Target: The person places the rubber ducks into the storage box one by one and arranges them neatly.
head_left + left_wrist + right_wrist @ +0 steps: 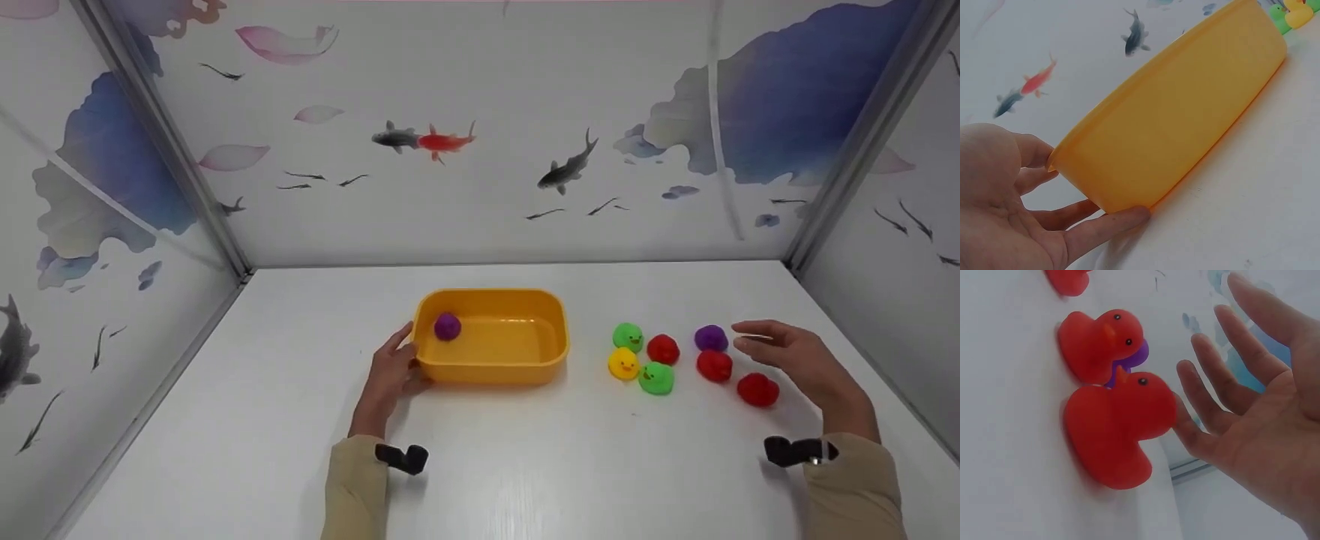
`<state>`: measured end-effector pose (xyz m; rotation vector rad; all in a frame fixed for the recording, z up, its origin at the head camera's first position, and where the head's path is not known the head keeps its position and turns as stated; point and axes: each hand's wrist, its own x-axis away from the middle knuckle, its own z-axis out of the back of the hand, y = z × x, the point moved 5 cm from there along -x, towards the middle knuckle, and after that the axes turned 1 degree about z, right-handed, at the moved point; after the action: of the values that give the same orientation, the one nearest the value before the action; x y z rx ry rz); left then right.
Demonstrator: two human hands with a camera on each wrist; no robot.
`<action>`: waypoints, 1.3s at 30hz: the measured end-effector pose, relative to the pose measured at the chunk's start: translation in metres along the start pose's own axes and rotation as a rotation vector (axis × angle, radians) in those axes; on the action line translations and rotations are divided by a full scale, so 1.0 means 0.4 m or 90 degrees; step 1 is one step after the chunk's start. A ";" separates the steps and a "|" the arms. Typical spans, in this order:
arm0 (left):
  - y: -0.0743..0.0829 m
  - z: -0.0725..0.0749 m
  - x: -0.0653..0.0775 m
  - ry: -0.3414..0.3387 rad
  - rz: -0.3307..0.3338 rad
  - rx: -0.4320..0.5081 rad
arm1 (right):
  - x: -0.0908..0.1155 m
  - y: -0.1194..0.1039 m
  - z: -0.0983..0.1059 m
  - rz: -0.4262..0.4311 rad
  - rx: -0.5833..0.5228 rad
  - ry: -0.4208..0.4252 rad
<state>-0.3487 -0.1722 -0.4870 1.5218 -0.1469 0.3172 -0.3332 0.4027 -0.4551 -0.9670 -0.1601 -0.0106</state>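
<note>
A yellow plastic basin (491,374) stands on the white table, with a small round purple toy (448,326) in its left end. My left hand (391,373) holds the basin's left end; in the left wrist view its fingers reach the rim and the lower corner. Over on the right, my right hand (802,364) hovers with loosely spread fingers beside a purple duck (711,338), holding nothing. Below that hand sit a red rubber duck (757,390) and another red duck (715,366). The right wrist view shows the nearer red duck (1120,433) close to the fingertips.
Between basin and right hand is a cluster of ducks: a green duck (628,337), a yellow duck (624,364), another green duck (657,378) and a red duck (663,349). White panels printed with fish surround the table (525,465) on the back and sides.
</note>
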 end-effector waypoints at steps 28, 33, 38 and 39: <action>0.002 -0.004 -0.010 0.009 0.009 0.012 | -0.027 0.036 -0.042 -0.060 0.061 -0.082; -0.002 -0.003 -0.010 0.014 0.015 -0.002 | -0.026 0.036 -0.045 -0.063 0.070 -0.079; -0.001 -0.004 -0.009 0.014 0.018 0.002 | -0.026 0.027 -0.037 -0.065 0.086 -0.057; 0.000 -0.003 -0.010 0.014 0.020 0.005 | -0.027 0.025 -0.037 -0.066 0.090 -0.054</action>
<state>-0.3528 -0.1715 -0.4883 1.5238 -0.1525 0.3593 -0.3411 0.3957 -0.4729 -0.8176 -0.2847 -0.0532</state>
